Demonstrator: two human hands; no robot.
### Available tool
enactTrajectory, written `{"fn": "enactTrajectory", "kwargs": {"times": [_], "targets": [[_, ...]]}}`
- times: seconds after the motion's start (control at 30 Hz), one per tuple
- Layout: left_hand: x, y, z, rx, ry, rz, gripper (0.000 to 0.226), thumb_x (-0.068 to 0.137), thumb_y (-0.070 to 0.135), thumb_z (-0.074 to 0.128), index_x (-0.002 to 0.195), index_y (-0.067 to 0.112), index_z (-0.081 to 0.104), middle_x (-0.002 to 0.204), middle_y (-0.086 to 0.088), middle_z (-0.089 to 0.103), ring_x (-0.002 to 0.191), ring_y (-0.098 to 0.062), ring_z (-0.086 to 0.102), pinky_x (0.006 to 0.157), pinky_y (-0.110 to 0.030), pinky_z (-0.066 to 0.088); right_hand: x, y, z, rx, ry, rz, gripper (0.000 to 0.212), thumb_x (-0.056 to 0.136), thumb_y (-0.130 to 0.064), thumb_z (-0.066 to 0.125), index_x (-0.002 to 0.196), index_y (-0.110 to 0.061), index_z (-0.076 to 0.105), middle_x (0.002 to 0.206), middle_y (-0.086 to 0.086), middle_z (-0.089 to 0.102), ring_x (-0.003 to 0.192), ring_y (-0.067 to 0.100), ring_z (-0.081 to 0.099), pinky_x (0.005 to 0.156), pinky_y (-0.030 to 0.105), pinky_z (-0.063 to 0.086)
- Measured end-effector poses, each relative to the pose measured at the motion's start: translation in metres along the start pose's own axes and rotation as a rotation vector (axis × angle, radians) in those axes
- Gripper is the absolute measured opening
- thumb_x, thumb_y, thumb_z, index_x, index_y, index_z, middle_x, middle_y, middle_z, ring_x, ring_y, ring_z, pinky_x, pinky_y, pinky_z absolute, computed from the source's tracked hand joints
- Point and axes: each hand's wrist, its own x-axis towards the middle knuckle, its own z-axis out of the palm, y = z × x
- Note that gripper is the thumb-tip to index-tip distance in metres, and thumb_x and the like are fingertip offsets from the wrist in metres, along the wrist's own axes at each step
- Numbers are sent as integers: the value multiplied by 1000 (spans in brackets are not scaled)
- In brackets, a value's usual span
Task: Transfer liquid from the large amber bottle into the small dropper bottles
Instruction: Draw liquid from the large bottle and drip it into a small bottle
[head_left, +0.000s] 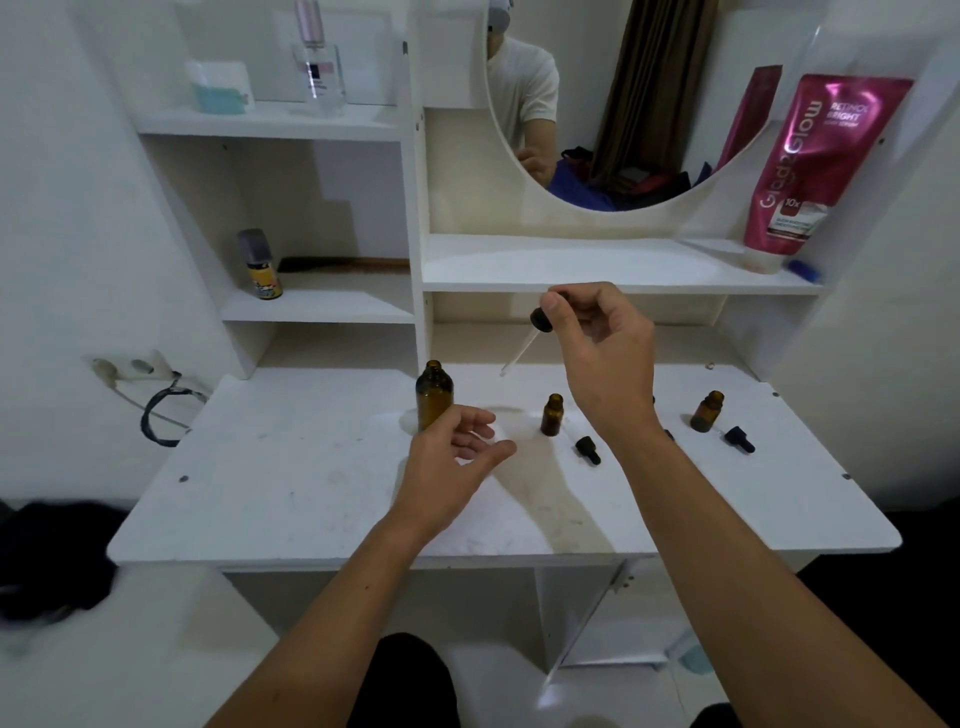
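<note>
Pinching a black-capped glass dropper — right hand raised.

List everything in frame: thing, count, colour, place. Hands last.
large amber bottle: 1, amber, uncapped, upright on table, just behind left hand
small dropper bottles: 2 visible, amber, uncapped, upright on table, one centre, one right
dropper caps: 2, black, lying on table, one beside each small bottle, second
dropper: 1, black top with clear pipette, held in the air, tip angled down-left
table: 1, white
pink tube: 1, right end of mirror shelf
spray can: 1, yellow with grey cap, left cubby
comb: 1, dark, same cubby
clear bottle: 1, top shelf
left hand: open, holds nothing
right hand: pinches the dropper top
</note>
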Motion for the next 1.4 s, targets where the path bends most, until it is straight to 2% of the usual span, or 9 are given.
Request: {"fn": "enactTrajectory", "kwargs": {"times": [0.1,0.23,0.37,0.53,0.67,0.9,1.0,1.2,1.4], "targets": [[-7,-3,-21,17,22,2,31,83,34,87,109,25,71,94,10,73,89,-9,69,80,-22,60,-1,-6,12,38,-24,4,10,99,-24,74,105,-17,75,99,-3,77,98,17,75,94,33,60],[-11,-5,-41,30,66,-12,28,82,36,86,105,25,73,93,11,75,87,-7,70,79,-22,60,-1,-15,29,77,-36,-3,8,98,-23,74,103,-17,75,98,-6,77,97,13,74,91,25,59],[-8,-6,-52,21,177,-38,27,84,36,85,104,23,73,94,11,75,86,-6,70,79,-24,61,1,-22,43,89,-59,-26,10,99,-21,73,105,-14,75,98,-4,77,95,10,75,90,23,59],[3,-8,-54,3,300,-79,48,80,36,89,120,24,65,109,10,70,96,-10,70,82,-25,62,3,-24,57,74,-79,-38,12,98,-20,74,107,-12,75,99,-4,77,96,10,75,90,23,60],[12,-8,-54,-11,258,-103,60,77,35,91,129,24,61,118,8,69,103,-12,69,88,-25,61,3,-22,65,72,-98,-33,13,98,-19,74,106,-9,75,96,-5,77,93,9,74,89,22,59],[17,-12,-54,-36,246,-117,49,81,30,89,123,24,65,115,11,72,105,-12,69,91,-26,59,1,-11,75,17,-184,-28,13,97,-19,74,105,-8,75,92,-5,76,84,-1,72,82,15,56],[18,-13,-53,-29,246,-119,48,82,31,87,124,23,65,117,10,72,105,-12,69,93,-27,59,-1,-5,80,2,-235,-20,11,96,-18,76,104,-10,76,91,-3,77,83,2,74,83,16,57],[19,-13,-53,-10,253,-119,48,83,36,86,124,25,64,117,12,72,103,-9,69,83,-13,53,-6,16,89,-117,-332,5,17,97,-25,76,110,-15,79,99,-4,79,94,10,75,91,27,61],[19,-14,-52,19,250,-108,47,83,36,85,124,26,65,117,12,72,103,-9,70,83,-12,53,-11,26,88,-167,-374,3,17,98,-21,74,113,-15,80,102,-4,79,95,7,73,88,13,56]]}}
